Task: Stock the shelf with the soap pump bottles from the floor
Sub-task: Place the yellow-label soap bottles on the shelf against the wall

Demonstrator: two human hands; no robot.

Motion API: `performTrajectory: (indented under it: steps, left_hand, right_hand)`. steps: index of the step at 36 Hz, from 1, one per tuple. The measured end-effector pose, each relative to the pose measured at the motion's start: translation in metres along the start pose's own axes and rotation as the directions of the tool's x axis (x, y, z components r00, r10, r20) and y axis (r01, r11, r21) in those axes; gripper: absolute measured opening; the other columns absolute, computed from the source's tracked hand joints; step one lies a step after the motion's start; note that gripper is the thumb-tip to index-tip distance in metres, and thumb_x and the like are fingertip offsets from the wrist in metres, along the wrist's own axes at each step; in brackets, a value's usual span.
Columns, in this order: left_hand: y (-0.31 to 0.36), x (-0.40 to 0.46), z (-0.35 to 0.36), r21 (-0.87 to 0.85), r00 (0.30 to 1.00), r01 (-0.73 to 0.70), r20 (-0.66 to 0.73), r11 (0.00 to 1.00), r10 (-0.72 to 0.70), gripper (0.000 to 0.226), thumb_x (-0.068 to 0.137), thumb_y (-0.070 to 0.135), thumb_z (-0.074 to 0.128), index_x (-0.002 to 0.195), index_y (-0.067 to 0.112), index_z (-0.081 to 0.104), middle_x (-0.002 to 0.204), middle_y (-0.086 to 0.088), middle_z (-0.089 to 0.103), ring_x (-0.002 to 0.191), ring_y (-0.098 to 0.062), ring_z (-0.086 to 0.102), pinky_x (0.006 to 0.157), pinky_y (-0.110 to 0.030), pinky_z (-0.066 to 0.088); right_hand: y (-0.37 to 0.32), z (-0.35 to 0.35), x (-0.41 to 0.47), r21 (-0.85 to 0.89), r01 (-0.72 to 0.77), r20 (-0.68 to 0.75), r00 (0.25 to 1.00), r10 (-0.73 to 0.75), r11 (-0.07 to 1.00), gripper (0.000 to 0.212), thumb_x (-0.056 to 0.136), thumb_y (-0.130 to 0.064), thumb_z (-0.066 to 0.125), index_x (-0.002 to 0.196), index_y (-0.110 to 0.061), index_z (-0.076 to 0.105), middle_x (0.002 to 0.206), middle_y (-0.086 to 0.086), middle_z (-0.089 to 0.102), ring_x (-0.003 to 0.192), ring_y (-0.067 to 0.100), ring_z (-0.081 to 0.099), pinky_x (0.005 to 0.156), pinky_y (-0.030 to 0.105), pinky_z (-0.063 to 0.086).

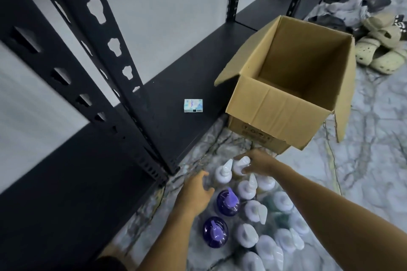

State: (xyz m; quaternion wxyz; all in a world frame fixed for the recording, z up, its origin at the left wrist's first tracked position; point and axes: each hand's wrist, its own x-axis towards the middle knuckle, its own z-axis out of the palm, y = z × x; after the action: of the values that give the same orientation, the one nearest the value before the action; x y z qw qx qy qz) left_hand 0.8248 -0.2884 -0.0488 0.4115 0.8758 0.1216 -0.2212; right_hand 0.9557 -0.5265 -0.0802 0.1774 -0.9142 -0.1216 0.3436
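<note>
We reach over the bottles [246, 211] standing on the floor; our right hand [256, 164] grips a white pump top to lift it; our left hand [197, 191] hovers, fingers relaxed, beside the low black shelf [189, 77].

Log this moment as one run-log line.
stage: picking up | right hand: grips white pump bottle | left hand: open, reaching | shelf: one small box

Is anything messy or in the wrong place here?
A few things. A small box lies alone on the bottom shelf. The open cardboard box sits tilted, half on the shelf edge. Shoes and clothes are piled on the floor. No spills or damage show.
</note>
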Motion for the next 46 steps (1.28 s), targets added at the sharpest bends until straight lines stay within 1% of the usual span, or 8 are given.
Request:
performTrajectory:
  steps: [2,5,12,18,24,28,35,46]
  left_hand:
    - [-0.003,0.005,0.004,-0.034,1.000,0.012,-0.009,0.999,-0.012,0.048,0.089,0.023,0.071,0.134,0.023,0.054,0.132,0.005,0.060,0.115,-0.011,0.057,0.097,-0.026,0.046]
    - [-0.005,0.012,0.009,-0.083,0.999,0.031,-0.019,0.996,-0.032,0.045,0.090,0.019,0.070,0.132,0.024,0.056,0.122,0.010,0.063,0.103,-0.007,0.058,0.089,-0.023,0.045]
    - [-0.004,0.029,0.024,-0.116,1.000,0.020,0.009,0.993,-0.019,0.061,0.086,0.019,0.075,0.141,0.026,0.050,0.123,0.017,0.056,0.118,-0.004,0.052,0.096,-0.021,0.040]
    - [-0.009,0.046,0.034,-0.021,1.000,-0.005,0.022,1.000,0.005,0.076,0.083,0.025,0.078,0.149,0.028,0.042,0.151,0.006,0.046,0.139,-0.013,0.041,0.112,-0.032,0.037]
    - [0.000,0.062,0.040,-0.014,0.999,-0.029,0.034,0.999,0.030,0.074,0.076,0.034,0.073,0.144,0.033,0.046,0.144,0.010,0.050,0.130,-0.014,0.050,0.104,-0.042,0.046]
    - [0.005,0.064,0.045,0.003,0.996,-0.077,0.041,0.997,0.077,0.059,0.082,0.016,0.073,0.137,0.030,0.055,0.134,0.008,0.059,0.119,-0.015,0.057,0.095,-0.037,0.050]
    - [0.008,0.062,0.044,0.092,0.996,-0.083,0.024,0.992,0.081,0.056,0.078,0.032,0.070,0.127,0.046,0.048,0.115,0.010,0.066,0.099,-0.021,0.064,0.078,-0.044,0.057]
    - [0.005,0.048,0.031,0.095,0.990,0.010,-0.138,0.995,0.004,0.053,0.076,0.037,0.074,0.126,0.038,0.057,0.102,0.005,0.072,0.094,-0.020,0.067,0.072,-0.031,0.055]
  right_hand:
    - [0.002,0.002,0.001,-0.021,0.028,-0.028,0.999,-0.029,0.999,0.054,0.078,-0.030,0.079,0.127,-0.045,0.064,0.084,-0.024,0.063,0.069,-0.010,0.053,0.056,0.006,0.031]
    - [0.005,0.004,0.005,-0.065,0.044,-0.037,0.998,-0.047,0.997,0.051,0.079,-0.034,0.078,0.126,-0.047,0.064,0.091,-0.017,0.066,0.078,0.004,0.055,0.063,0.016,0.034]
    - [0.011,0.009,0.014,-0.065,0.032,-0.061,0.998,-0.036,0.997,0.047,0.077,-0.034,0.080,0.121,-0.043,0.068,0.088,-0.013,0.061,0.081,0.009,0.053,0.071,0.023,0.036]
    - [0.017,0.014,0.017,-0.017,0.036,-0.077,0.996,-0.037,0.999,0.047,0.075,-0.034,0.081,0.118,-0.045,0.069,0.088,-0.012,0.068,0.079,0.010,0.058,0.068,0.023,0.039]
    - [0.017,0.013,0.018,-0.011,0.041,-0.059,0.997,-0.041,0.999,0.054,0.076,-0.031,0.081,0.125,-0.045,0.065,0.105,-0.006,0.075,0.090,0.012,0.063,0.077,0.028,0.050]
    - [0.014,0.013,0.017,-0.011,0.046,-0.059,0.997,-0.047,0.999,0.053,0.078,-0.027,0.080,0.127,-0.042,0.065,0.105,-0.006,0.074,0.085,0.008,0.058,0.075,0.024,0.044]
    - [0.013,0.012,0.014,0.037,0.028,-0.048,0.999,-0.026,0.999,0.056,0.077,-0.024,0.081,0.127,-0.042,0.066,0.105,-0.006,0.074,0.096,0.014,0.065,0.087,0.033,0.054]
    - [0.009,0.014,0.013,0.048,-0.014,-0.041,0.999,0.016,0.999,0.056,0.076,-0.021,0.081,0.127,-0.038,0.067,0.101,-0.001,0.075,0.090,0.015,0.067,0.082,0.032,0.055]
